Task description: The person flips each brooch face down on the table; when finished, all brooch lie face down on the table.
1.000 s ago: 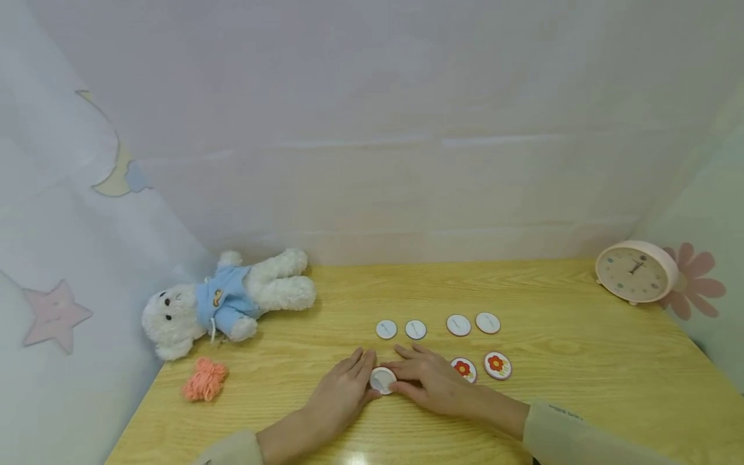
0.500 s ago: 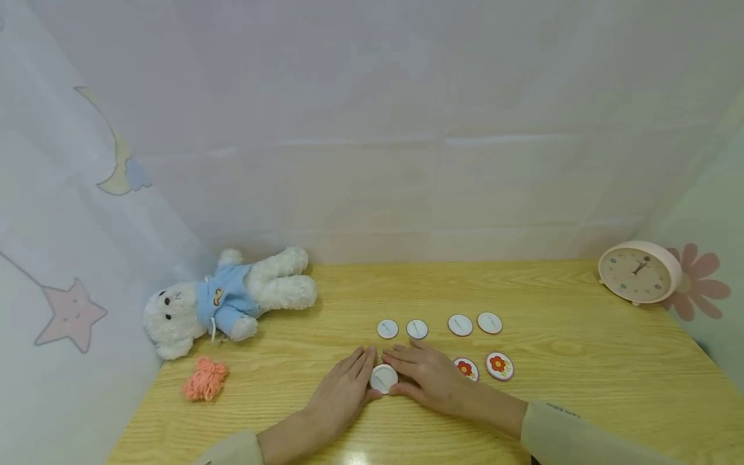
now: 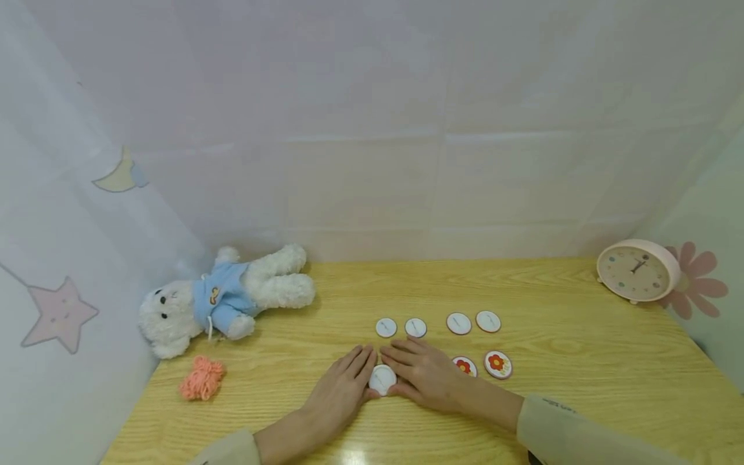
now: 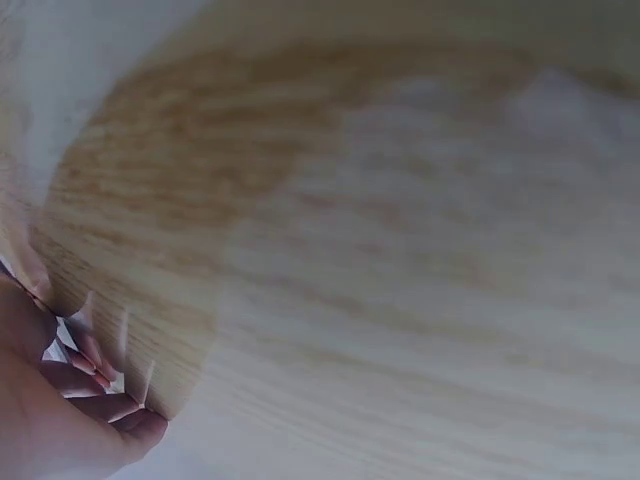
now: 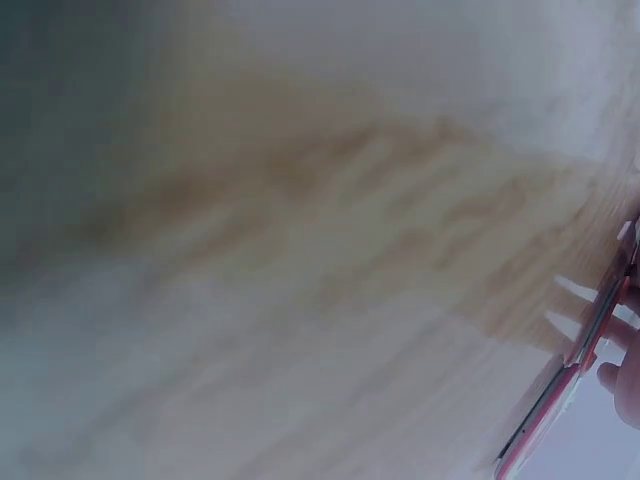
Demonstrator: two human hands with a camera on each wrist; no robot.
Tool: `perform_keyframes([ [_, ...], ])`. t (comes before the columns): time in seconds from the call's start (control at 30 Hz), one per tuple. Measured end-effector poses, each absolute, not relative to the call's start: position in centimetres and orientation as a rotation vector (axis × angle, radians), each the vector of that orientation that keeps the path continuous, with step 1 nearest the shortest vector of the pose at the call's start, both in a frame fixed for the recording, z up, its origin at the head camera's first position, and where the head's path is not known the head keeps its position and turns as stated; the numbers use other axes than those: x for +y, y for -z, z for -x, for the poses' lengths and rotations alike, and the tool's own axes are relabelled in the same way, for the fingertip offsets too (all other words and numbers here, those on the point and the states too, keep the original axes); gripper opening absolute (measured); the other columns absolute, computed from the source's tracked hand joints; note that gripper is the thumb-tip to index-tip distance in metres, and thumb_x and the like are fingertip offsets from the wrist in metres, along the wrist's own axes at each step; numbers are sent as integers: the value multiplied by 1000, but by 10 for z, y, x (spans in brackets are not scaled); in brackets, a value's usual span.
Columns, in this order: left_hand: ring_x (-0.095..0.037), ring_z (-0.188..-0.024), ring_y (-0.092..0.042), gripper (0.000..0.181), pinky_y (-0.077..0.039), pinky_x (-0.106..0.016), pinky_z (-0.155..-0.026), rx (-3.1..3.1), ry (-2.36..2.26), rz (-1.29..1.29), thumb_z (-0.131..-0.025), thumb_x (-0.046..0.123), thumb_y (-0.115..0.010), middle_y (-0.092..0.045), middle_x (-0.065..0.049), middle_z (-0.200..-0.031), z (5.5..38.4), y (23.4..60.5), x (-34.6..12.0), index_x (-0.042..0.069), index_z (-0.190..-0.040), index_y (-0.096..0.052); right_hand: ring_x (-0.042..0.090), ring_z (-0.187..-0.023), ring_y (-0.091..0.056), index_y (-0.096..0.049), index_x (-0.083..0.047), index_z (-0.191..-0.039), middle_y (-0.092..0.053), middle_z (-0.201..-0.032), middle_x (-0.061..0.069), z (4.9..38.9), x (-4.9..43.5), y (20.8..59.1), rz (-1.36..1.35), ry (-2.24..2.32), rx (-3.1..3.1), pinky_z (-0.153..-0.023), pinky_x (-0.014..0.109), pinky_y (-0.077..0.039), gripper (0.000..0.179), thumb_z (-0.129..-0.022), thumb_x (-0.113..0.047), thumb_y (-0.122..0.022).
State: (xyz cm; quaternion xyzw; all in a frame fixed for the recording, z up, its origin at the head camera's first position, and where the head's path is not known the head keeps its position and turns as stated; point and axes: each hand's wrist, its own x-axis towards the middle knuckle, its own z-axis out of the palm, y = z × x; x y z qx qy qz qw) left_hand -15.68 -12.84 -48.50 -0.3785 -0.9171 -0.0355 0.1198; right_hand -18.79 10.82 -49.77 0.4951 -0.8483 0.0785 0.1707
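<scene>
A round pin badge [image 3: 382,380] lies pin side up on the wooden table, between the two hands in the head view. My left hand [image 3: 341,386] rests at its left, fingers extended and thumb at the lower left edge. From the other side my right hand [image 3: 429,374] borders the badge, its thumb at the lower right edge and its fingers extended above. In the left wrist view, the left hand [image 4: 70,400] shows at the lower left corner. Fingertips [image 5: 625,385] of the right hand appear at the right edge of the right wrist view.
Behind the hands is a row of face-down badges [image 3: 459,323]. Two badges with red flowers [image 3: 498,365] lie right of the right hand, one partly hidden by it. A white plush toy [image 3: 227,297], coral yarn [image 3: 202,378] and a clock [image 3: 637,271] stand or lie farther out.
The right hand's fingers have shifted slightly away from the badge's upper right edge and lie straighter. The badge and left hand stay almost in place.
</scene>
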Motion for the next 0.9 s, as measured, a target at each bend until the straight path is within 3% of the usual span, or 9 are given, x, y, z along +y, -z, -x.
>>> perform_keyframes([
  [0.5,-36,-138,-35,59,-38,-48,-108,-2838,212,1156,-102,38,-47,-36,-22,-150,155,479,-132,-5,-142,-45,31,-137,-40,-56,-4,-137,-49,-144,10,184,103,487,-1428,160,-2411,-109,49,-37,56,-103,-46,-39],
  [0.9,-35,-138,-36,56,-35,-48,-110,-2837,389,1173,-103,32,-48,-37,-22,-150,156,477,-135,-9,-141,-44,32,-136,-41,-57,0,-135,-52,-141,14,180,106,488,-1392,-98,-2500,-109,47,-37,56,-103,-43,-44],
])
